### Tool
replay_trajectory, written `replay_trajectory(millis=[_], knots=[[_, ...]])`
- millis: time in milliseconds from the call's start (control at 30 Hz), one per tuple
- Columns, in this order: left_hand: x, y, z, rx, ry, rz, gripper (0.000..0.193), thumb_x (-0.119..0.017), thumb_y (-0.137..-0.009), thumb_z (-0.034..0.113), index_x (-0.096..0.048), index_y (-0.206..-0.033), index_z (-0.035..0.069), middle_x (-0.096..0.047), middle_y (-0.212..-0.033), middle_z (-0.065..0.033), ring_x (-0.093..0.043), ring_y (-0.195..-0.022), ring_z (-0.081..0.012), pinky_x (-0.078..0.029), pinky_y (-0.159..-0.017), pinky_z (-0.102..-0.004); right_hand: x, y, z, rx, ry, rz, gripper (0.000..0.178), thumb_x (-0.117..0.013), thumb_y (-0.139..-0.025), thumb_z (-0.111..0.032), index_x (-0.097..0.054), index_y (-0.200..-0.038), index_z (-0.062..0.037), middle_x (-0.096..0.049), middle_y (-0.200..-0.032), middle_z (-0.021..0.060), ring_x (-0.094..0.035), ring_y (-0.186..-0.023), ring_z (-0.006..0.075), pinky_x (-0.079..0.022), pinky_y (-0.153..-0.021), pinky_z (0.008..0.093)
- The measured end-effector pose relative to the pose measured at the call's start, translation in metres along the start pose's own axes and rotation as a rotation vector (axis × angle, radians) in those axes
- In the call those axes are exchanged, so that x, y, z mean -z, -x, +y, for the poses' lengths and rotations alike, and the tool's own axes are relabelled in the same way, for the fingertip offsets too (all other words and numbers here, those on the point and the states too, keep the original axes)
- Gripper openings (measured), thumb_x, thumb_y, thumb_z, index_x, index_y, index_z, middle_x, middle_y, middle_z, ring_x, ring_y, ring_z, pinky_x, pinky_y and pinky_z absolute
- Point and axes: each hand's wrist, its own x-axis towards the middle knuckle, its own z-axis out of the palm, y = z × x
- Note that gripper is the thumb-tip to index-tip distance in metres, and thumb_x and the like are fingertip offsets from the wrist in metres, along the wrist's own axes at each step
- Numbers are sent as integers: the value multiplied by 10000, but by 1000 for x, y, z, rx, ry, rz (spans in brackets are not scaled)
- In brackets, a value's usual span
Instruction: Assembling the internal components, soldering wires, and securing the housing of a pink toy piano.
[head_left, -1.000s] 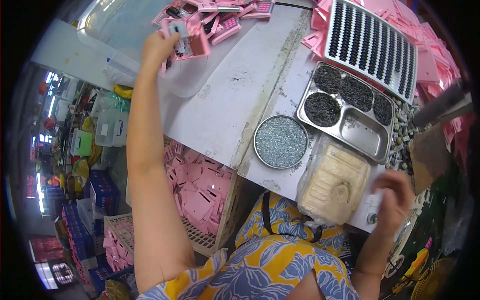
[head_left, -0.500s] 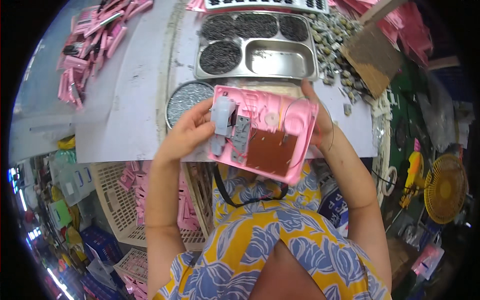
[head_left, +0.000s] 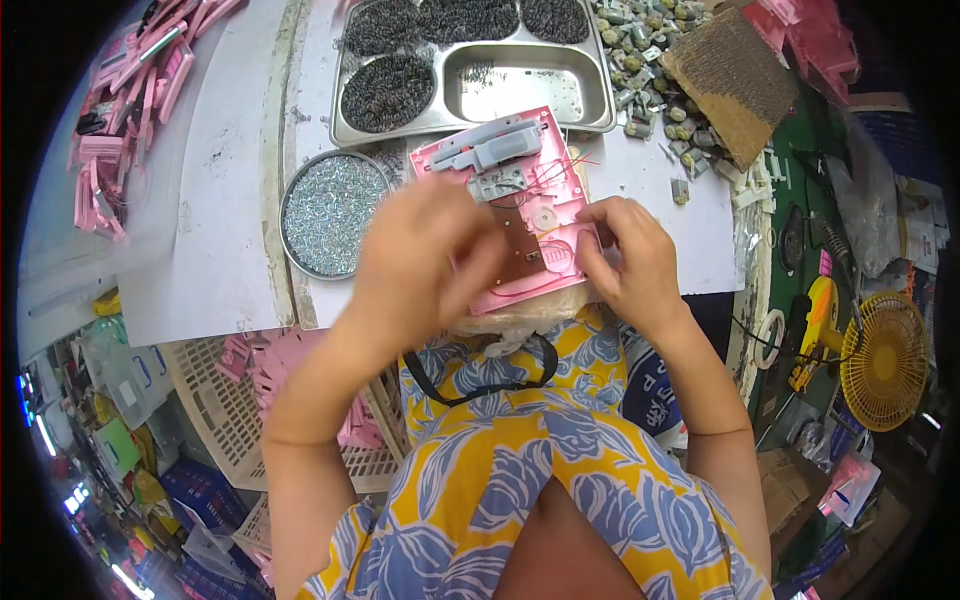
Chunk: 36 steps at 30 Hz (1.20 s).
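Two hands on pink housing, left hand curled gripping, right hand pinching edge.

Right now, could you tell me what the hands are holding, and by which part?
Both hands hold the pink plastic housing: the left hand covers its left side, the right hand grips its right edge.

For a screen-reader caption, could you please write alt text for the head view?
Seen from above, a person's left hand and right hand hold an open pink plastic device with a brown circuit board over a white table. Beyond it sit a round metal dish of silvery bits and a compartmented steel tray of dark small parts.
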Motion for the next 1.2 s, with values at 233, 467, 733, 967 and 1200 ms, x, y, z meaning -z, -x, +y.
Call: replay_trajectory(millis=[233,467,733,967,1200], knots=[[-21,59,-3,-128,-43,-136,238,-809,-757,129,-675,-952,109,-615,-923,-43,-604,-865,-255,-437,-807,-411,11,4,-2,-161,-134,-369,291,-746,-808,-224,-636,-1026,-66,-647,-661,100,-670,-597,298,-503,-563,402],[-26,55,16,-37,-151,-215,150,-764,-787,104,-645,-876,91,-577,-843,-41,-592,-796,-238,-428,-728,-391,23,41,-13,-286,-116,-389,725,-768,-852,-192,-387,-1463,-104,-672,-677,84,-698,-608,269,-521,-568,363],[0,39,37,-50,-345,-420,96,-682,-731,108,-611,-795,97,-526,-815,-45,-601,-766,-217,-445,-685,-383,27,43,-7,-144,-99,-513,625,-624,-926,-98,-416,-1515,-120,-636,-646,145,-650,-576,341,-495,-555,437],[-17,40,26,-5,-132,-284,157,-732,-807,122,-662,-934,63,-559,-830,-67,-590,-752,-278,-456,-671,-404,32,37,-3,-55,0,-412,497,-635,-897,-125,-590,-1392,-145,-650,-688,130,-641,-584,335,-493,-534,443],[-49,57,33,-282,104,-143,310,-667,-787,176,-680,-1071,55,-629,-968,-62,-629,-877,-235,-499,-739,-370,45,22,-41,137,-521,-425,401,-703,-819,-133,-693,-1219,-135,-659,-754,86,-664,-699,293,-519,-622,412]])
